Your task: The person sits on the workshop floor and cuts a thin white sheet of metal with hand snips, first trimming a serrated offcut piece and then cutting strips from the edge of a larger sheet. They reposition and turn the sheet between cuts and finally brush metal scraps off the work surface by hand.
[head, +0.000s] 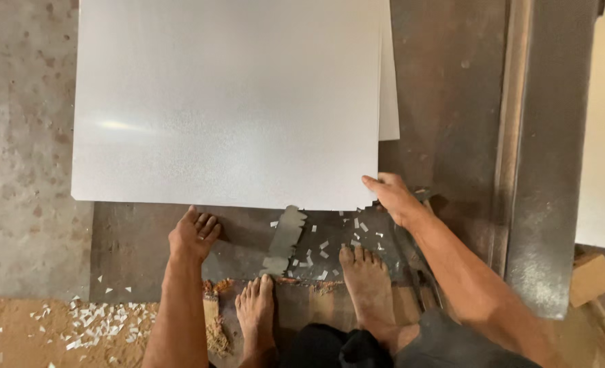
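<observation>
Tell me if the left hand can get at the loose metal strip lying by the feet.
Probably yes. The strip lies in the open on the dark plate, just right of the left hand, with nothing between them. The hand only grips the sheet's edge.

Both hands [193, 235] [392, 197] grip white sheet [227, 102] edge.
</observation>
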